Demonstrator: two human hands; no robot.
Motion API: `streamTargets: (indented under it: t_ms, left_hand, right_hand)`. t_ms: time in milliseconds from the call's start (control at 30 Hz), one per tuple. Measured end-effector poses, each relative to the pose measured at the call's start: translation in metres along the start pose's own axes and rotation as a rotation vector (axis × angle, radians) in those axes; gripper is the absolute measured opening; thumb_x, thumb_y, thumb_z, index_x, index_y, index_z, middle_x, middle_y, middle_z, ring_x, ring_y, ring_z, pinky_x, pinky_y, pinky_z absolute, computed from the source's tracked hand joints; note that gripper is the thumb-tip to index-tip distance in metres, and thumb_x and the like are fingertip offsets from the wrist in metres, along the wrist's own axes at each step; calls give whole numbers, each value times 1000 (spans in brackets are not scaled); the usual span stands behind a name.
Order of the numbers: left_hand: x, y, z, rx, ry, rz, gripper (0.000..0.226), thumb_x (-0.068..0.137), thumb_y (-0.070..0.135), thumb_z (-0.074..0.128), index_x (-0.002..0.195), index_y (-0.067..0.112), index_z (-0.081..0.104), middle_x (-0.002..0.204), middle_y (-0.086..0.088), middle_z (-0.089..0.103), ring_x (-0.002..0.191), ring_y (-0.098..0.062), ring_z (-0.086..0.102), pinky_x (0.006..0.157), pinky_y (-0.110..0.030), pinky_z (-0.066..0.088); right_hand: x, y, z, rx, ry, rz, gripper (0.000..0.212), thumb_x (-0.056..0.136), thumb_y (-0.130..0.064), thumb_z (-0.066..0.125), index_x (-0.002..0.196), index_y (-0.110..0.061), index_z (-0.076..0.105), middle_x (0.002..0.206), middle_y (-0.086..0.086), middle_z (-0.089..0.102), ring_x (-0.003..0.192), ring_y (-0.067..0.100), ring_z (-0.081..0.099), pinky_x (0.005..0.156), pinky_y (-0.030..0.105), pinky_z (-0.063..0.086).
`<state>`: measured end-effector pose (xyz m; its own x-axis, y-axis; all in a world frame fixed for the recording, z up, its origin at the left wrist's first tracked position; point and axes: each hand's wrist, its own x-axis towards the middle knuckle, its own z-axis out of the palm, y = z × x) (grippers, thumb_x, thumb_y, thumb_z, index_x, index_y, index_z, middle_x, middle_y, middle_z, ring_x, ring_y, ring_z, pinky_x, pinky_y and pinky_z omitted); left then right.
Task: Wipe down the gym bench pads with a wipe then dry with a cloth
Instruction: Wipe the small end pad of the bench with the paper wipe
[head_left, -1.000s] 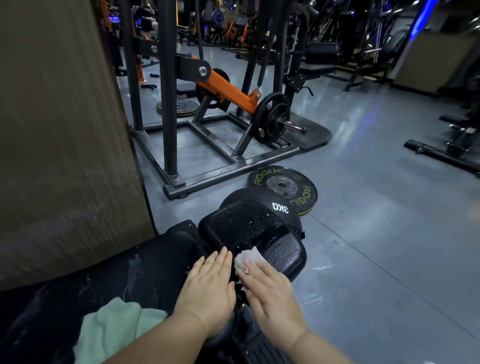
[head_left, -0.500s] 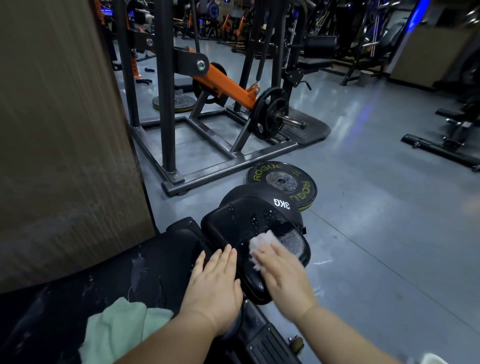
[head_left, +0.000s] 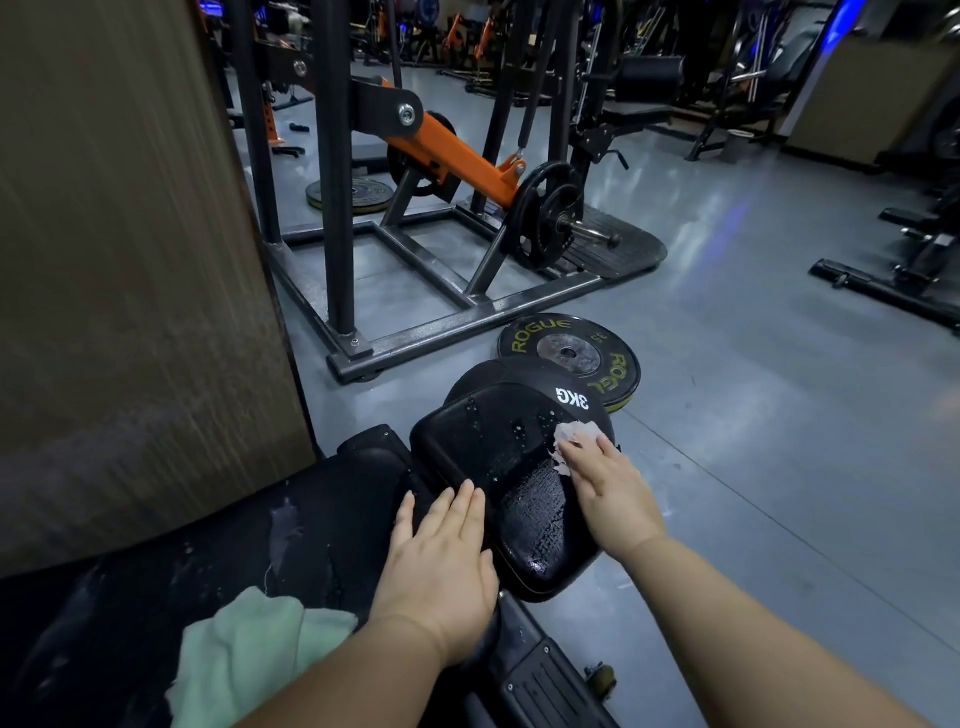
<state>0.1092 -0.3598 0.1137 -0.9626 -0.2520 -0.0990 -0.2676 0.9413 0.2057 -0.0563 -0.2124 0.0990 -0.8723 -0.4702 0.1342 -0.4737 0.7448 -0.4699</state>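
The small pad (head_left: 498, 467) of the bench lies at twelve o'clock from the wearer. It is beaded with droplets on its far half and streaked nearer in, so wiping is judged under way and not finished. The wipe (head_left: 576, 434) is pressed flat against the pad's two-o'clock edge beneath the straight fingers of the right grip (head_left: 608, 483). The left grip (head_left: 441, 561), spread and holding nothing, is rested at the pad's seven-o'clock edge. The green cloth (head_left: 244, 654) is left lying on the long pad (head_left: 311, 545) at eight o'clock; drying is not yet begun.

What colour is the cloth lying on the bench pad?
The cloth is pale mint green, clearest in the head view.
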Motion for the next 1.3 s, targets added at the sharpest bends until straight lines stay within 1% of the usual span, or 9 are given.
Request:
streamTargets:
  t_ms: [133,233,400,600,733,833,900,967,1300]
  left_hand:
    - [0,0,0,-3,-1,1,61,102,40,14,155,20,-7,162,7,-13,148,-9,-12,119,-42,-13]
    - [0,0,0,-12,2,-4,60,102,39,14,155,19,-7,162,8,-13,148,-8,-13,119,-41,-13]
    - [-1,0,-1,3,0,-8,61,102,40,15,155,20,-7,162,8,-12,148,-9,-12,119,-42,-13]
    - [-1,-1,-1,9,11,-3,61,102,39,17,155,21,-7,163,8,-10,149,-10,-8,119,-42,-11]
    - [0,-2,0,-4,7,1,61,102,39,17,156,20,-6,163,8,-10,149,-10,-7,119,-41,-11]
    - [1,-3,2,-4,-8,0,61,100,43,8,156,20,-6,162,8,-11,148,-8,-10,119,-41,-12]
    - [1,-3,2,9,-6,0,68,92,47,-5,156,20,-6,162,8,-12,148,-8,-11,119,-41,-12]
    - [2,-3,3,11,-7,5,64,97,46,0,155,21,-6,162,9,-13,148,-8,-11,119,-41,-12]
    - [3,-5,5,16,1,14,62,100,44,9,155,21,-7,162,8,-13,148,-9,-11,119,-41,-13]
  right_hand:
    - [-42,-34,11,-67,-16,-317,41,90,-16,51,126,-33,61,136,-3,56,126,24,50,106,25,29]
    - [-64,-42,18,-51,-113,-457,45,89,-25,44,132,-36,52,137,-15,53,127,13,47,109,17,17]
    - [-30,-27,6,-72,-162,-380,44,97,-31,35,139,-38,46,146,-15,42,143,9,23,110,10,-4]
    - [15,-18,5,-208,-57,-135,44,100,-20,36,140,-35,44,146,-5,41,135,19,33,109,25,19]
    - [-17,-40,13,-151,-97,-316,46,88,-15,44,131,-33,51,140,-4,47,123,23,49,101,31,41]
    - [-43,-54,13,-154,-143,-449,46,87,-22,39,130,-29,56,136,-6,56,128,19,49,104,24,29]
    - [-41,-55,10,-126,-207,-439,58,90,-34,17,140,-33,45,147,-11,43,142,13,29,111,21,8]
    - [-23,-42,13,-109,-235,-411,54,94,-34,18,144,-37,38,152,-15,33,145,8,16,114,18,0]
    - [12,-40,16,-127,-96,-195,46,99,-19,38,140,-37,43,145,-5,39,133,23,36,107,28,26]
